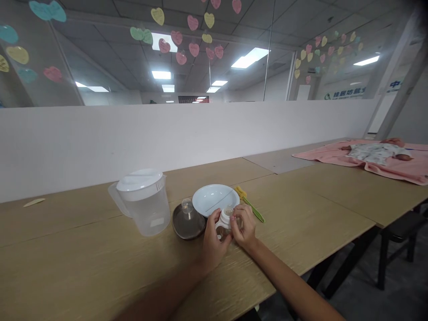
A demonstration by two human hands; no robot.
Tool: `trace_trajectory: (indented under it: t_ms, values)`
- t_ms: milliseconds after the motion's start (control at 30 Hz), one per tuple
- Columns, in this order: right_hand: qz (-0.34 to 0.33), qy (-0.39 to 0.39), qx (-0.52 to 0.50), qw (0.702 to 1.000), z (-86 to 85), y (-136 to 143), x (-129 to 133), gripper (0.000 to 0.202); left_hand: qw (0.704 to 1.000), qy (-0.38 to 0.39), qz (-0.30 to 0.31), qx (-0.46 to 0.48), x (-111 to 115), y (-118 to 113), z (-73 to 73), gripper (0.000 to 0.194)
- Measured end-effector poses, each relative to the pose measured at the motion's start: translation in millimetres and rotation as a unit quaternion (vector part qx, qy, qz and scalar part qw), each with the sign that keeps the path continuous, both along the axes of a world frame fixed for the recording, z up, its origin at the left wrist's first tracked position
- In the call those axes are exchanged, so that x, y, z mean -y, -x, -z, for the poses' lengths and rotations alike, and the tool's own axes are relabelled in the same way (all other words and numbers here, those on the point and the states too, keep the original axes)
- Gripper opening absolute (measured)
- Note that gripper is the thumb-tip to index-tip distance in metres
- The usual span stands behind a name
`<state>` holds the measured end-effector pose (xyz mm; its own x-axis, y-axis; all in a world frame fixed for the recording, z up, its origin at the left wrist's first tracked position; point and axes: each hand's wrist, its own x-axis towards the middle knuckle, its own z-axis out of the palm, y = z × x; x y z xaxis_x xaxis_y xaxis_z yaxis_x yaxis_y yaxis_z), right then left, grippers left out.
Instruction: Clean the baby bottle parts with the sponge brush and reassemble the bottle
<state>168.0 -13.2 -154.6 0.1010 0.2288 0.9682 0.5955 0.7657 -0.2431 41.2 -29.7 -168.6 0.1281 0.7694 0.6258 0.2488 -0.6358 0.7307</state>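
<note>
A small clear baby bottle with a white collar and a clear nipple stands between my hands, near the middle of the table. My left hand is wrapped round its left side. The fingers of my right hand press on the white collar from the right. Just behind the bottle is a white bowl with a thin rod lying across it. To the left, a clear cap sits on a dark round tray. A green brush with a yellow head lies right of the bowl.
A translucent pitcher with a white lid stands at the left. Near the wall lies a flat pale piece. On the far right, a baby-like figure lies on a pink towel. A dark stool stands beside the table.
</note>
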Motion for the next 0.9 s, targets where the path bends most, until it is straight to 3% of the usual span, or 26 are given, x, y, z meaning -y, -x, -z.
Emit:
trace_trajectory:
  t_ms: [233,433,767,900]
  values:
    - [0.019,0.015,-0.007,1.0,1.7,-1.2,3.3,0.008,0.999,0.033,0.01,0.016,1.9,-0.5,-3.0,0.064]
    - [-0.042,0.127,-0.083,0.988,9.0,-1.0,-3.1,0.026,0.999,0.029,0.014,0.029,1.3,0.1,-6.2,0.049]
    - [-0.055,0.189,-0.094,0.976,10.7,0.5,-8.8,0.027,0.998,0.034,0.013,0.041,3.6,-0.2,-7.3,0.059]
    - [-0.092,0.188,-0.119,0.971,12.1,2.0,-9.4,0.026,0.998,0.043,0.001,0.041,4.9,-0.3,-7.2,0.048]
